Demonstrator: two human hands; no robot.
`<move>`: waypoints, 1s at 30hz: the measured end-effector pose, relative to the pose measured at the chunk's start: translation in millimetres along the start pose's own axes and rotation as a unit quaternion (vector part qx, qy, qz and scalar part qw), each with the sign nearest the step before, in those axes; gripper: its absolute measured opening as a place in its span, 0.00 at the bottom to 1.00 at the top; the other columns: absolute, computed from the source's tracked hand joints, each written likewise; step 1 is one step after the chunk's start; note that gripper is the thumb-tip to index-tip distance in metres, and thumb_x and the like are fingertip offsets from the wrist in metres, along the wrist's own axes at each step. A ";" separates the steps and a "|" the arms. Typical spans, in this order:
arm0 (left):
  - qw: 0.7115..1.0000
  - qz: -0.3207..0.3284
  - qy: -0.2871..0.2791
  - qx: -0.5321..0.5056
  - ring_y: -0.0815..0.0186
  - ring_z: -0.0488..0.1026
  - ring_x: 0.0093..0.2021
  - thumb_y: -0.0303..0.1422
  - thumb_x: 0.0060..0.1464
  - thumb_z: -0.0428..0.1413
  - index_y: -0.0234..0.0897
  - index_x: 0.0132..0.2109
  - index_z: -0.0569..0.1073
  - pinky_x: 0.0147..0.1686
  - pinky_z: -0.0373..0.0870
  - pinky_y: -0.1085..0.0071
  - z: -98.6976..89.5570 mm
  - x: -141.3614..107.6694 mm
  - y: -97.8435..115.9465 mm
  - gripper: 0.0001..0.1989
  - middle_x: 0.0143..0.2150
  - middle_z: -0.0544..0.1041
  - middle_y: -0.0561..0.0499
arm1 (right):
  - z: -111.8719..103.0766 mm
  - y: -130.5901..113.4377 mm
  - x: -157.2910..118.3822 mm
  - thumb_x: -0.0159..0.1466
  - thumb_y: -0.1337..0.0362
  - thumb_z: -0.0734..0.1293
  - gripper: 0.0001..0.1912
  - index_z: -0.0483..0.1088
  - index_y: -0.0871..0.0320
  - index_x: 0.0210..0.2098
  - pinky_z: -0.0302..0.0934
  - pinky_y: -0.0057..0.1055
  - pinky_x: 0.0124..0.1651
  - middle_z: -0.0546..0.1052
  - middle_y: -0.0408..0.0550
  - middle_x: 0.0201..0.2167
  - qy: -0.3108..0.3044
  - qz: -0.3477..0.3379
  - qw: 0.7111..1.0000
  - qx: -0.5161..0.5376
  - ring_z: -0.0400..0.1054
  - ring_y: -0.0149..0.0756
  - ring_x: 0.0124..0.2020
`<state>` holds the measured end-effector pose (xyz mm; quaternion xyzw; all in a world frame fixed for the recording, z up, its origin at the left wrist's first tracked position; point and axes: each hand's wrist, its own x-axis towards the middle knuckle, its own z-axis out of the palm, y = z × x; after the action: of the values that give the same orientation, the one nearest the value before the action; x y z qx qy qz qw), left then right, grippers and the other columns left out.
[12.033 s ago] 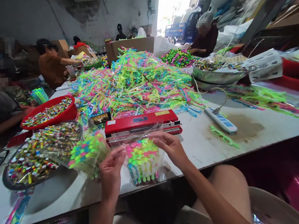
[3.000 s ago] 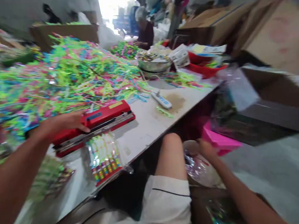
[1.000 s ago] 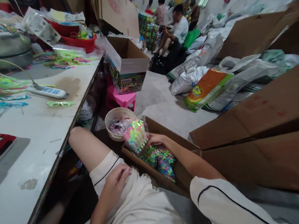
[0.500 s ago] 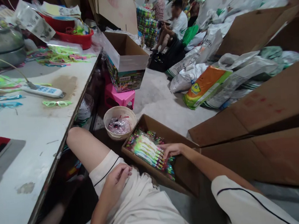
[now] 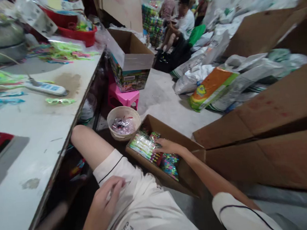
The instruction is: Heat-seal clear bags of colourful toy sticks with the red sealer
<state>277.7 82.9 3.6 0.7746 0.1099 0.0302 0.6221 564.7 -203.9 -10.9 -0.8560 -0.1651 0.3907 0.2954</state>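
Note:
My right hand (image 5: 167, 146) reaches into an open cardboard box (image 5: 191, 174) by my lap. Its fingers grip the near-right edge of a clear packet of bright striped sticks (image 5: 144, 147); what exactly the sticks are is too blurred to tell. Under and beside this packet lie more shiny packets with multicoloured pieces (image 5: 170, 166). Over my lap, my left hand (image 5: 110, 193) hovers with its fingers curled together, slightly smeared by motion. I see nothing in it.
A round tub (image 5: 124, 131) of clear wrappers stands beyond the box. Past it, a printed carton (image 5: 133, 79) rests on a pink stool (image 5: 124, 99). The white table (image 5: 46, 137) runs along my left. Large cardboard flaps (image 5: 261, 138) and sacks (image 5: 193, 80) line the right.
My right hand has moved left and away from me, sliding the packet towards the box's far-left end and uncovering packets beneath. My left hand has drawn back a little to the left.

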 end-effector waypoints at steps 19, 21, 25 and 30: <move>0.642 -0.181 0.552 0.501 0.50 0.66 0.74 0.43 0.69 0.62 0.46 0.66 0.73 0.75 0.59 0.50 -179.5 -362.9 137.0 0.22 0.72 0.71 0.44 | 306.8 -518.7 -63.6 0.75 0.65 0.66 0.22 0.73 0.48 0.66 0.69 0.45 0.67 0.77 0.51 0.65 -0.293 -0.834 0.464 -0.054 0.72 0.47 0.64; 0.634 -0.183 0.559 0.502 0.49 0.64 0.75 0.45 0.68 0.62 0.45 0.70 0.69 0.76 0.58 0.49 -197.3 -369.3 141.9 0.28 0.74 0.68 0.42 | 341.5 -566.7 -85.0 0.70 0.69 0.69 0.31 0.68 0.49 0.71 0.65 0.48 0.69 0.75 0.51 0.67 -0.316 -0.862 0.383 -0.096 0.69 0.48 0.66; 0.696 -0.218 0.536 0.425 0.50 0.76 0.63 0.51 0.64 0.64 0.42 0.62 0.77 0.65 0.71 0.53 -227.3 -391.7 157.0 0.27 0.60 0.81 0.42 | 408.9 -631.4 -110.6 0.60 0.73 0.78 0.33 0.76 0.51 0.64 0.70 0.40 0.53 0.83 0.48 0.51 -0.353 -0.841 0.302 -0.279 0.73 0.47 0.52; 0.760 -0.195 0.460 0.416 0.57 0.81 0.42 0.53 0.60 0.68 0.44 0.35 0.85 0.46 0.77 0.64 -244.4 -401.3 175.7 0.18 0.39 0.85 0.49 | 421.9 -651.6 -127.8 0.63 0.75 0.76 0.08 0.83 0.60 0.40 0.66 0.31 0.39 0.80 0.40 0.29 -0.382 -0.755 0.352 -0.399 0.70 0.34 0.33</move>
<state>-134.7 198.0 265.0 0.8121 0.5334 0.2117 0.1056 125.7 391.8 256.3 -0.1450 -0.9737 0.1757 -0.0061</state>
